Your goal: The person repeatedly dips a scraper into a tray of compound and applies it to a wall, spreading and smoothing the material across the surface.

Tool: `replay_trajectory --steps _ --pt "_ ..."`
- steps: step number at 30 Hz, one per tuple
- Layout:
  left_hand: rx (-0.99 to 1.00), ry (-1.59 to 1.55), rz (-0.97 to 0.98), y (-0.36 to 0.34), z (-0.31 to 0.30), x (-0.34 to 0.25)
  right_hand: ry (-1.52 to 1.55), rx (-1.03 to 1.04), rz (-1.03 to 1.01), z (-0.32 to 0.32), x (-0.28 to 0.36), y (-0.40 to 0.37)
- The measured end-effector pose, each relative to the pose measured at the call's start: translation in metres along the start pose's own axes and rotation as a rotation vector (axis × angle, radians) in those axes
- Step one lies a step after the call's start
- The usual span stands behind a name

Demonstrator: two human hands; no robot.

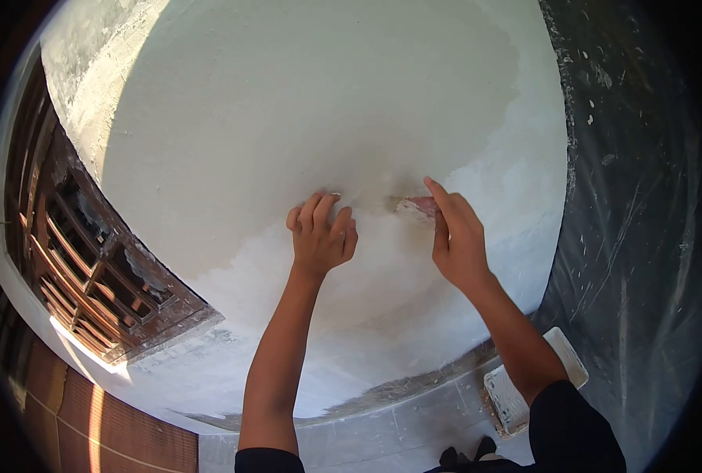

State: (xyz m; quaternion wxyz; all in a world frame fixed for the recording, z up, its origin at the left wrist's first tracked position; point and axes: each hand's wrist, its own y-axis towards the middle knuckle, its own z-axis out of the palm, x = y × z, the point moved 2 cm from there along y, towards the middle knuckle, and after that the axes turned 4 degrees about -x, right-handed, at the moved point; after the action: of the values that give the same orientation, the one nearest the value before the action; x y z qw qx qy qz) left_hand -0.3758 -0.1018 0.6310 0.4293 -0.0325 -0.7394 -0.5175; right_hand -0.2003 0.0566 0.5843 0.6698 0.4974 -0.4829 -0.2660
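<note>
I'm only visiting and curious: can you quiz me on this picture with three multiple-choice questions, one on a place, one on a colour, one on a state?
1. Where is the small reddish tool?
A. at the right hand
B. at the left hand
C. on the floor

2. What colour is the wall?
A. green
B. white
C. blue

3. How are the left hand's fingers?
A. spread flat
B. curled against the wall
C. lifted off the wall

Answers: 1 A, that hand presses it to the wall. 2 B, pale plaster throughout. 3 B, knuckles bent, tips on the wall.
</note>
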Motion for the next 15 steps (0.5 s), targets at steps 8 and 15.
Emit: replay_trajectory --steps 8,15 --pt "0.004 0.050 -0.069 0.004 0.010 -0.006 0.067 0.425 -0.258 0.016 -0.027 0.058" --pt "0.025 0.056 -0.060 0.004 0.010 -0.006 0.186 0.248 -0.121 0.006 -0.019 0.075"
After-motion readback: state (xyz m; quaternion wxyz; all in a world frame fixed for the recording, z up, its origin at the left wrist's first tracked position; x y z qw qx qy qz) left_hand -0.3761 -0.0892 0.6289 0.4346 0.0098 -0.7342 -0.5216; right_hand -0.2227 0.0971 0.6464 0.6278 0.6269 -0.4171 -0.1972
